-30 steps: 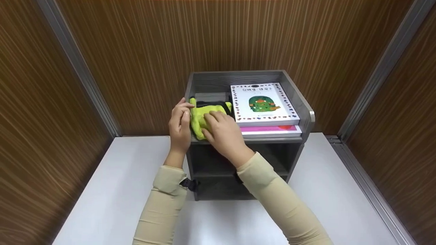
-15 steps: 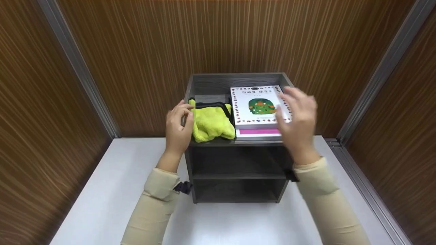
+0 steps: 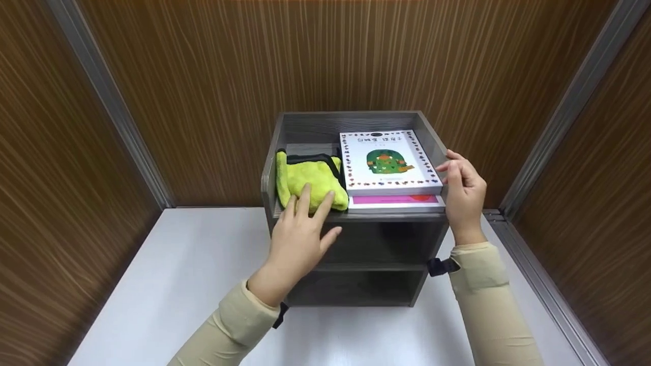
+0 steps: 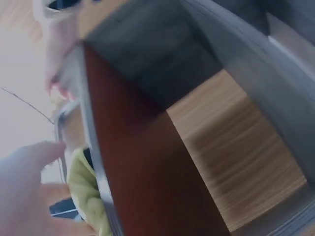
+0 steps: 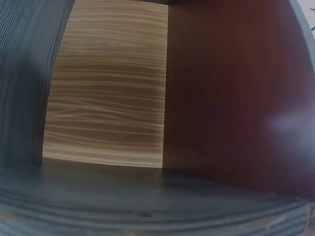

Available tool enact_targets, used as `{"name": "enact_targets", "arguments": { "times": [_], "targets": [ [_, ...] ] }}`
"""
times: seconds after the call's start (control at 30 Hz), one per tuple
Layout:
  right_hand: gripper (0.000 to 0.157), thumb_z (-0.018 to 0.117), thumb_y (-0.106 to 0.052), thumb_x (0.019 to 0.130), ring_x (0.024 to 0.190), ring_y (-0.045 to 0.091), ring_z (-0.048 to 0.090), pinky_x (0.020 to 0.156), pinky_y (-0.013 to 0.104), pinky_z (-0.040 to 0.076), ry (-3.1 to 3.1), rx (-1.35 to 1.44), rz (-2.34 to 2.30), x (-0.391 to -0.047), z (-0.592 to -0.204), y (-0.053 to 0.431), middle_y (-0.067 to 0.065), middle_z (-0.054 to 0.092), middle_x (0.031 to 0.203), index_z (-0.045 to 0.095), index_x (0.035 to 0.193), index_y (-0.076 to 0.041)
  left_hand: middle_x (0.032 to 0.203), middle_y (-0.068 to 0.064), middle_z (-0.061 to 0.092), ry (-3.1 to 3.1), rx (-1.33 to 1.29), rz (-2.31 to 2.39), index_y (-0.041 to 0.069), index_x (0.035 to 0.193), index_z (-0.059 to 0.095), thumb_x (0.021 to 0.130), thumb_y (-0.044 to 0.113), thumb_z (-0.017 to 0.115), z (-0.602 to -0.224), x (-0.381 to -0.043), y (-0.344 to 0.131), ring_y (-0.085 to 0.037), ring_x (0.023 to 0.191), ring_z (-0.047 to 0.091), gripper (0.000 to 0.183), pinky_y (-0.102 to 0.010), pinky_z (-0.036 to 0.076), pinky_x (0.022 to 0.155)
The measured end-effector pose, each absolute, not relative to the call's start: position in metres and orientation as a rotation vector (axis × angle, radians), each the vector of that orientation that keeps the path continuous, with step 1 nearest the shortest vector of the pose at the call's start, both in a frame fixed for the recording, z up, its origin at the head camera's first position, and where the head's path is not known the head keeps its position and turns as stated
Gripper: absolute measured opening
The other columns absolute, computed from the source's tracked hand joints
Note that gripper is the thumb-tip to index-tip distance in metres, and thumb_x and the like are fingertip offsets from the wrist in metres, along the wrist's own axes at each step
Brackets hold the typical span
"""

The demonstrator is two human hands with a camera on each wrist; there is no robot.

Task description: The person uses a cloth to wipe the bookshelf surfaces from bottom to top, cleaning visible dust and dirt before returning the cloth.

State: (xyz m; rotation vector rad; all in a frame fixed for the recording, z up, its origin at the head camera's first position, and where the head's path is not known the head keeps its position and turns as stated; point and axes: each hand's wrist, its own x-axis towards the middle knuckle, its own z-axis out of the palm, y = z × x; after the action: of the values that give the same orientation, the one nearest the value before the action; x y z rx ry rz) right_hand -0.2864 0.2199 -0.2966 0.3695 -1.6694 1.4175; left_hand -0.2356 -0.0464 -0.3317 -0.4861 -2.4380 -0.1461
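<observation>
A folded yellow-green towel [image 3: 316, 177] with black edging lies in the left half of the grey shelf unit's [image 3: 351, 117] top tray. My left hand [image 3: 300, 239] reaches over the tray's front edge, fingers spread, fingertips on the towel's near part. In the left wrist view, that hand [image 4: 29, 189] is blurred beside the towel [image 4: 87, 194]. At the unit's right side panel [image 3: 431, 134], my right hand [image 3: 464, 195] grips the edge, fingers bent over it. Right of the towel, a white picture book [image 3: 389, 160] with a green drawing rests on a pink-and-white book [image 3: 394, 202].
Below the tray the unit has two open compartments, an upper one [image 3: 376, 244] and a lower one [image 3: 351, 288]. It stands on a white tabletop [image 3: 203, 264]. Wood-patterned panels [image 3: 346, 56] close in the back and both sides.
My right hand has left the towel and moved right to the side panel. My left hand has come off the left panel and moved onto the towel's front. The books have stayed put.
</observation>
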Motion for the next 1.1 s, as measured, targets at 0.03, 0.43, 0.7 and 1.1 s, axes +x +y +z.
{"name": "enact_targets", "arguments": {
  "times": [0.03,0.43,0.7,1.1],
  "targets": [
    [0.029,0.041,-0.005,0.084,0.103,0.023,0.047,0.088,0.027,0.033,-1.666,0.373,1.424,-0.285,-0.297,0.219,0.023,0.056,0.083,0.045,0.061,0.012,0.130,-0.018,0.029,-2.486,-0.482,-0.142,0.027,0.129,0.034,0.080,0.055,0.039,-0.331,-0.236,-0.046,-0.040,0.109,0.037,0.057,-0.048,0.035,0.083],
    [0.024,0.040,-0.003,0.084,0.102,0.024,0.048,0.086,0.029,0.034,-1.646,0.435,1.359,-0.291,-0.303,0.225,0.024,0.055,0.089,0.053,0.069,0.010,0.135,-0.011,0.027,-2.942,-0.377,-0.173,0.032,0.131,0.029,0.086,0.050,0.019,-0.303,-0.276,-0.034,-0.043,0.119,0.019,0.050,-0.054,0.016,0.093],
    [0.025,0.041,-0.009,0.085,0.103,0.019,0.048,0.086,0.029,0.035,-1.649,0.440,1.322,-0.306,-0.315,0.239,0.018,0.058,0.087,0.057,0.070,0.003,0.136,-0.011,0.024,-3.013,-0.322,-0.249,0.032,0.131,0.028,0.086,0.041,0.020,-0.296,-0.313,-0.024,-0.046,0.119,0.013,0.047,-0.052,0.010,0.095],
    [0.024,0.039,-0.004,0.085,0.102,0.022,0.047,0.087,0.028,0.034,-1.652,0.407,1.361,-0.289,-0.302,0.221,0.023,0.054,0.099,0.053,0.071,0.010,0.138,-0.012,0.016,-3.008,-0.272,-0.238,0.033,0.133,0.023,0.084,0.047,0.019,-0.304,-0.324,-0.026,-0.047,0.120,0.005,0.051,-0.053,0.007,0.095]
  ]
}}
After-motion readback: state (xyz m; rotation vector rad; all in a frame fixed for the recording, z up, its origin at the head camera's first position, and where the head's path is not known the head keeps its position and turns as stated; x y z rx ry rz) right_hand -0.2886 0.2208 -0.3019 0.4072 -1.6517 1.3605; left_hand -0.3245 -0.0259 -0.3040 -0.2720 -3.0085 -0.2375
